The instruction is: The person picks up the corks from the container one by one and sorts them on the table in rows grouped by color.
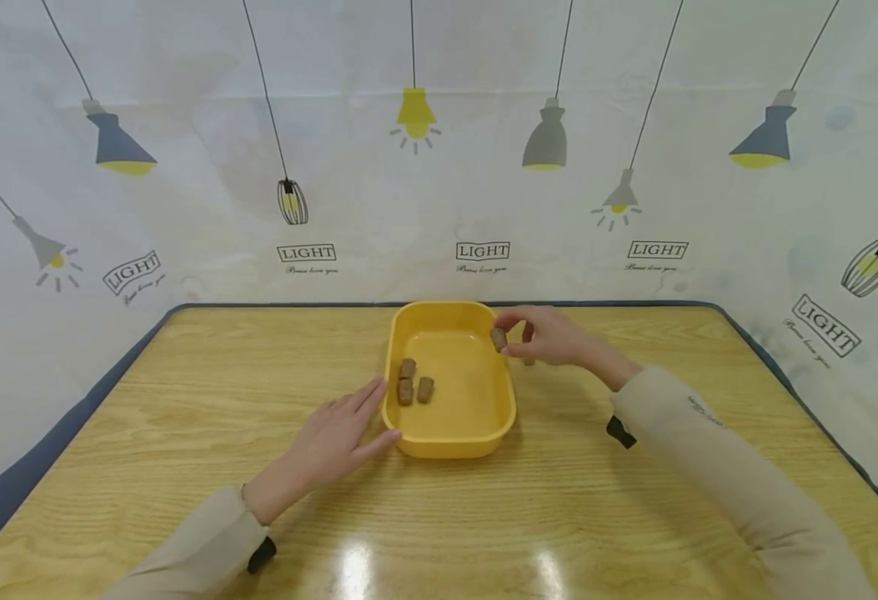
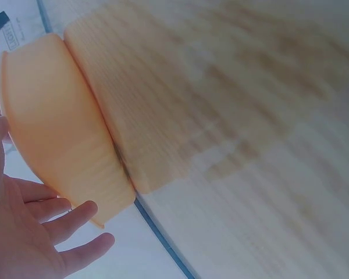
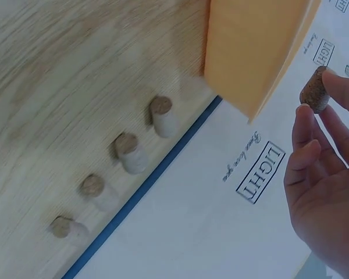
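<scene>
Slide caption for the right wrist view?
A right hand pinches a brown cylindrical cork near a yellow plastic tub; four similar corks form a row on the wooden table.

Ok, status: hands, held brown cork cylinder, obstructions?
Right hand pinches cork near right edge of yellow rectangular plastic tray; left hand touches its left side; no obstruction visible.

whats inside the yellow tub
Three corks sit toward the left side of the yellow tub. The right hand pinches another cork near the tub's right side. What lies directly beneath those three corks is covered.
</scene>
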Tool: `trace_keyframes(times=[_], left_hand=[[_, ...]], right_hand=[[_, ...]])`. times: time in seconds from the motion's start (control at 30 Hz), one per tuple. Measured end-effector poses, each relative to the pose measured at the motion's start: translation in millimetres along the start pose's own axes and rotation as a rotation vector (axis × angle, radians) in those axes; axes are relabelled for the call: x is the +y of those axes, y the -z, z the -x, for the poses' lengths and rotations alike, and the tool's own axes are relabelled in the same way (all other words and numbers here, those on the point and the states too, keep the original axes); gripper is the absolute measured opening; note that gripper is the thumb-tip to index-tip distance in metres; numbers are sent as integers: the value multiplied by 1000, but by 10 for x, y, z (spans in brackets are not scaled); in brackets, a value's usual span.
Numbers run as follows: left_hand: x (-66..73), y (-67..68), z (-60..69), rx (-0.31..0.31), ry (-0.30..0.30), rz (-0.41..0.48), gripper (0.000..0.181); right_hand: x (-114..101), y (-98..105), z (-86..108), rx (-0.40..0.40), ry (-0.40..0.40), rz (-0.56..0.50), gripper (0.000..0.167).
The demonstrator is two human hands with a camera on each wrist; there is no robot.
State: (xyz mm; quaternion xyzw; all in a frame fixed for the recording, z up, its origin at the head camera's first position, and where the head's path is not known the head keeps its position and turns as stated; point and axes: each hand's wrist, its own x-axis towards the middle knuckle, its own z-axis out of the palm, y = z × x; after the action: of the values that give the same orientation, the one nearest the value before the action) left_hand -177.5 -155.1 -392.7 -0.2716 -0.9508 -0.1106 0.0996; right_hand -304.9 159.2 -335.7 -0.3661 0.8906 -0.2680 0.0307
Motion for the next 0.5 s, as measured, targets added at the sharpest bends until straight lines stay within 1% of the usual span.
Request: trace_keyframes(times=[0.23,0.3,0.37,0.43,0.5], left_hand=[[8,4,3,-6,6,-5,70],[8,3,4,-8,9,-5,71],[7,1,4,-8,9,-6,71],[7,-1,3,-4,7,-7,71],[5,-6,1,-1,4,-8,71]], right_hand=[[141,67,174,58,-25,-24,39],[170,82,221,74,-23,-22,38],[208,88,263,89,1,-15,37],[257,83,304,93,14,-6,37],[300,70,345,84,9,-5,37]])
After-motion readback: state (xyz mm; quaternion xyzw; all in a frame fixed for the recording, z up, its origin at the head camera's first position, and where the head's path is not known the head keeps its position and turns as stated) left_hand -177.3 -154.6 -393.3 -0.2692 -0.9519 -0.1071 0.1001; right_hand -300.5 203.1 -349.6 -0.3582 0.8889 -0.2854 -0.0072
